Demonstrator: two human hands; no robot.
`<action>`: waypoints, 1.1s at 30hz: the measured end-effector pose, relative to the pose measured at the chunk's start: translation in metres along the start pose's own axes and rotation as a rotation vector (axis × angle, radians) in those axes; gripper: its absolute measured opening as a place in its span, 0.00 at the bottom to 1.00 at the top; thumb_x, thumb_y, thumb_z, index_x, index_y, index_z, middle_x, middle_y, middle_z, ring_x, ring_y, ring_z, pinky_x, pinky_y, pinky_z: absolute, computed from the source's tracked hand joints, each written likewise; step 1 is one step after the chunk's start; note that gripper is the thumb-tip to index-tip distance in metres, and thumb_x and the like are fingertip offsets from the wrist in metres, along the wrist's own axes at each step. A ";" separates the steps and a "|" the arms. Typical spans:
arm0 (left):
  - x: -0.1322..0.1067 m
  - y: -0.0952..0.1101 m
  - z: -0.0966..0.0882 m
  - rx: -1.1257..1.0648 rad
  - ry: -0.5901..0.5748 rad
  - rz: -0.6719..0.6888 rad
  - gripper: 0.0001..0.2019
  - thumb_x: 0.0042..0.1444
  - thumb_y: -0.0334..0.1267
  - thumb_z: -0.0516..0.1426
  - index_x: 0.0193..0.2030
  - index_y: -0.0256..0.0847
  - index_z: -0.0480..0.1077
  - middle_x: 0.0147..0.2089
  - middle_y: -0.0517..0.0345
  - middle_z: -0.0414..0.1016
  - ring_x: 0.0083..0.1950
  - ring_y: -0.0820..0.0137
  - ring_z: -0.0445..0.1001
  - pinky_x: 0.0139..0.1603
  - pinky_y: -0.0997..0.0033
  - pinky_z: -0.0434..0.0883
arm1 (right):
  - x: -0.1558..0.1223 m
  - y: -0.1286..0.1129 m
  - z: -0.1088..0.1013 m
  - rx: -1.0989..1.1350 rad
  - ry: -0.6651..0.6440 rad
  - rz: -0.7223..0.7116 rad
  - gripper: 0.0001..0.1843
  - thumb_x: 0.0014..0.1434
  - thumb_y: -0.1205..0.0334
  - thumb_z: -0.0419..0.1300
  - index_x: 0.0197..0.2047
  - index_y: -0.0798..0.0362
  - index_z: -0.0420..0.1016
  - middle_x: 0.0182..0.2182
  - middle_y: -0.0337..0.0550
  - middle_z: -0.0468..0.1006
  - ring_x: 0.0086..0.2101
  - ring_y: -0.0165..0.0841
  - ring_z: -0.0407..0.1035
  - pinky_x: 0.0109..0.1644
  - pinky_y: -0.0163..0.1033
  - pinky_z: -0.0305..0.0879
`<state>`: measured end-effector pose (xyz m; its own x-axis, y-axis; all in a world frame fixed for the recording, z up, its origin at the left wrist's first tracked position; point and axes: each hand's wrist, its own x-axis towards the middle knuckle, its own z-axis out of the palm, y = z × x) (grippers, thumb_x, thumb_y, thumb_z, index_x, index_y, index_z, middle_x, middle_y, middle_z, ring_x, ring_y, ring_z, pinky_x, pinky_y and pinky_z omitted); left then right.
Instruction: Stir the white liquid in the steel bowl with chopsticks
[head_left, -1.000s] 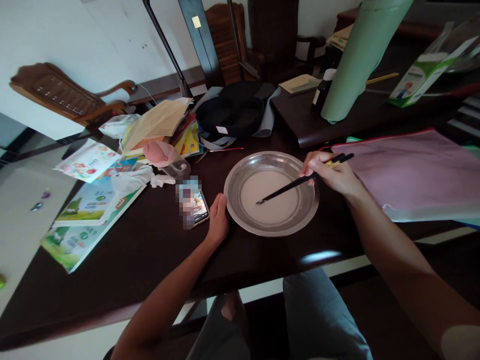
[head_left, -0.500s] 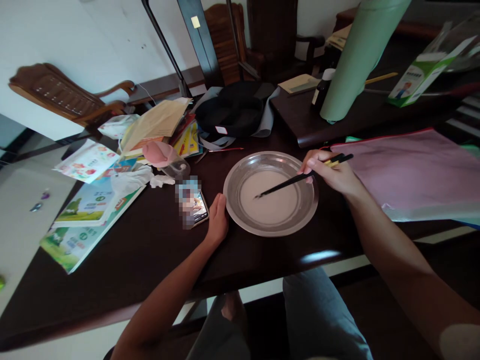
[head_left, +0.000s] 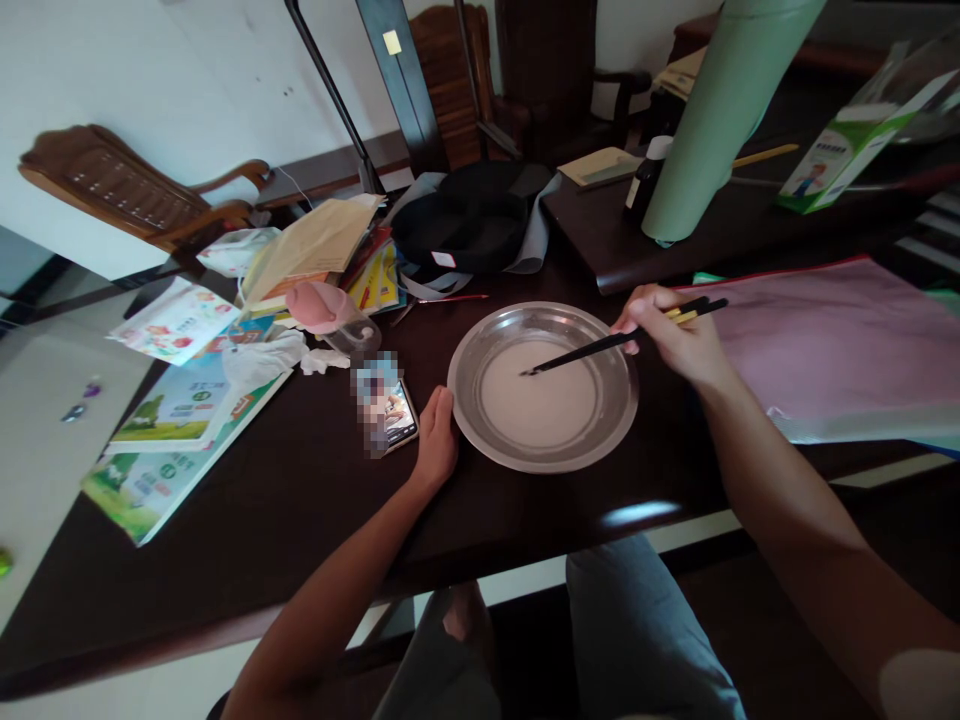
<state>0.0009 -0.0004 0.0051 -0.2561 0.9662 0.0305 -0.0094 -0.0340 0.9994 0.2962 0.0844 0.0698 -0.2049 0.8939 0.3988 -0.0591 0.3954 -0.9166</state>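
A round steel basin stands on the dark table, with a milky, whitish liquid in its bottom. My right hand is closed around a pair of black chopsticks with gold bands. Their tips reach down into the liquid near the basin's middle. At the basin's left rim, my left hand grips the edge, its fingers partly hidden under the side. Just left of that hand lies a phone with its screen lit.
Left of the basin are a pink-lidded cup, crumpled tissue and books. A black bag sits behind it. On the right lie a pink zip pouch and, on a raised surface, a green cylinder beside a dark bottle.
My right hand has shifted a little to the right and up, drawing the chopstick tips slightly rightward through the liquid. My left hand stays at the basin's rim.
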 end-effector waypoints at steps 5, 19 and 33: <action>0.000 -0.002 -0.001 0.006 0.004 -0.004 0.24 0.55 0.61 0.56 0.25 0.42 0.59 0.25 0.65 0.53 0.27 0.74 0.51 0.28 0.73 0.58 | 0.000 0.001 -0.005 0.121 0.029 -0.003 0.19 0.61 0.54 0.61 0.21 0.53 0.72 0.19 0.38 0.74 0.15 0.23 0.62 0.17 0.33 0.54; 0.000 0.005 0.001 0.088 0.001 0.030 0.25 0.57 0.61 0.54 0.24 0.42 0.57 0.24 0.65 0.53 0.27 0.74 0.52 0.29 0.73 0.60 | -0.001 0.002 -0.002 0.106 -0.070 0.009 0.18 0.62 0.54 0.61 0.23 0.53 0.74 0.22 0.38 0.74 0.16 0.24 0.65 0.19 0.34 0.58; 0.000 0.003 0.000 0.066 -0.002 0.014 0.25 0.56 0.62 0.55 0.23 0.42 0.58 0.25 0.65 0.54 0.27 0.73 0.52 0.28 0.72 0.59 | -0.002 0.000 0.001 0.089 -0.083 0.053 0.18 0.60 0.51 0.62 0.23 0.52 0.74 0.23 0.39 0.76 0.17 0.26 0.66 0.19 0.35 0.60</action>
<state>0.0010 -0.0006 0.0076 -0.2539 0.9662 0.0440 0.0580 -0.0302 0.9979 0.2955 0.0823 0.0687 -0.2901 0.8908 0.3496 -0.1314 0.3248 -0.9366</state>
